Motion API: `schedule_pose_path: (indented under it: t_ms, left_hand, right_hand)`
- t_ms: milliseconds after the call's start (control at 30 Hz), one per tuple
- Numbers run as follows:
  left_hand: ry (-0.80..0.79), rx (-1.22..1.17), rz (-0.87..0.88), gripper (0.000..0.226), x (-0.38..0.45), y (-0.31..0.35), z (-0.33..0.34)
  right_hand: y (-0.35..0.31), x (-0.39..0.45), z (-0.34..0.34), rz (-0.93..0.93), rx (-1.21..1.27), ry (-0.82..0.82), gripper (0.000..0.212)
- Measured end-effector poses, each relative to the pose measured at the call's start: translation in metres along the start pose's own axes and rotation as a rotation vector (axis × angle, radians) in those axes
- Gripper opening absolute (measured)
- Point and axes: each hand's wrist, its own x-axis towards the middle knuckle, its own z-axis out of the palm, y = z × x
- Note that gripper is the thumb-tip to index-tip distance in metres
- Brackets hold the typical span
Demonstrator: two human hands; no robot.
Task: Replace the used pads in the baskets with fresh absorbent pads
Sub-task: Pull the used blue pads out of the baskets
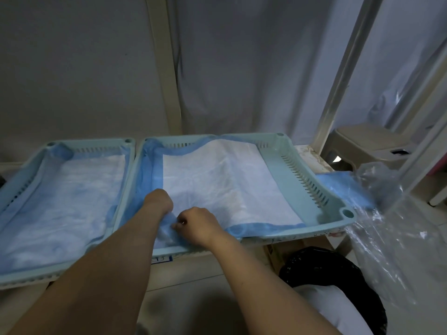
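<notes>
Pinching the near blue edge of the white-and-blue absorbent pad [217, 180], both hands work at 6 o'clock of the right pale-green slotted plastic basket [300, 180]. The left hand [158, 201] has its fingers curled under, gripping the blue border at the pad's near-left corner; the right hand [196, 226] pinches the same border just beside it. This pad lies off-centre, crowding the basket's 9 o'clock wall and leaving bare floor toward 3 o'clock. To do this well, I would spread the hands apart along the edge, draw the pad toward 3 o'clock, then smooth the centre fold flat. At 9 o'clock, the left matching basket [21, 180] already holds a lined pad [72, 197]. A black-lined bin [314, 264] sits at 5 o'clock.
</notes>
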Motion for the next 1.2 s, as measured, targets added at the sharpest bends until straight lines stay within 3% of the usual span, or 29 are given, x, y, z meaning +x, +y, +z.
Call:
schedule_pose_path:
  t_ms: [100,233,367,567,733,833,933,1033,1067,1133,1200]
  left_hand:
    - [0.02,-0.023,-0.056,0.019,-0.007,0.005,-0.003]
    - [0.074,-0.055,-0.017,0.015,-0.012,0.026,-0.009]
    - [0.162,-0.146,0.187,0.022,-0.025,0.072,-0.012]
    - [0.236,-0.234,0.453,0.028,-0.051,0.155,0.002]
    - [0.062,-0.117,0.623,0.03,-0.058,0.198,0.025]
    - [-0.029,-0.041,0.655,0.023,-0.063,0.21,0.032]
    - [-0.131,-0.073,0.671,0.024,-0.071,0.215,0.033]
    - [-0.276,-0.223,0.657,0.072,-0.08,0.217,0.032]
    - [-0.27,-0.249,0.664,0.083,-0.082,0.218,0.032]
    - [-0.189,-0.287,0.679,0.085,-0.084,0.219,0.032]
    - [-0.045,-0.387,0.663,0.067,-0.084,0.22,0.027]
  right_hand:
    - [0.002,0.0,-0.007,0.007,0.114,-0.061,0.038]
    - [0.012,-0.001,-0.034,0.088,0.152,0.116,0.028]
    - [0.04,-0.004,-0.067,0.317,0.051,0.301,0.028]
    - [0.107,-0.012,-0.101,0.673,0.007,0.411,0.022]
    - [0.16,-0.023,-0.108,0.89,-0.027,0.237,0.021]
    - [0.177,-0.029,-0.11,0.883,-0.052,0.136,0.011]
    - [0.18,-0.031,-0.116,0.878,-0.026,0.113,0.016]
    - [0.178,-0.031,-0.123,0.859,0.298,0.306,0.01]
    - [0.176,-0.03,-0.126,0.81,0.478,0.396,0.019]
    - [0.166,-0.029,-0.133,0.703,0.786,0.485,0.021]
    - [0.157,-0.027,-0.137,0.623,1.039,0.499,0.011]
